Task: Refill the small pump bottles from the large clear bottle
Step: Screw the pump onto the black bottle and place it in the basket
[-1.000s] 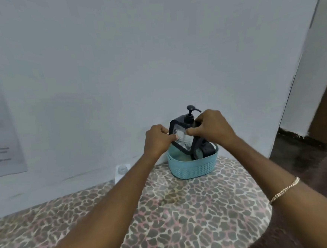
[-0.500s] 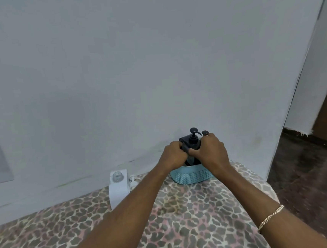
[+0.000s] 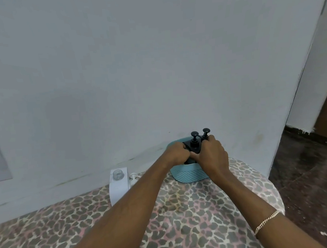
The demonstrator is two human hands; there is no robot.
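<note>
Both hands have sunk lower into the basket than they were half a second ago, and the dark bottle they grip now sits down inside it instead of being held tilted above the rim.

At the centre right of the frame, a teal perforated basket (image 3: 189,174) stands on a leopard-print tabletop (image 3: 194,214), close against a pale grey wall (image 3: 154,66). Two black pump heads rise from the basket side by side: the nearer pump bottle (image 3: 195,145) and a second pump bottle (image 3: 205,132) just behind and to its right. The left hand (image 3: 177,152) is curled shut on the left side of the nearer bottle's dark shoulder. The right hand (image 3: 212,155) is closed over the right side, fingers reaching toward the base of the second pump. A gold chain bracelet (image 3: 266,223) shows on the right wrist at lower right.

Left of the basket, against the wall, stands a white square bottle (image 3: 118,187) with an open clear neck (image 3: 117,174); a small white pump piece (image 3: 133,177) lies just beside it.

No large clear bottle can be made out with certainty, and no liquid levels are visible. Judging from this, the dark bottles are capped and being returned to storage, so their part looks finished or nearly so. The uncapped white bottle seems to be awaiting filling or its pump.
</note>
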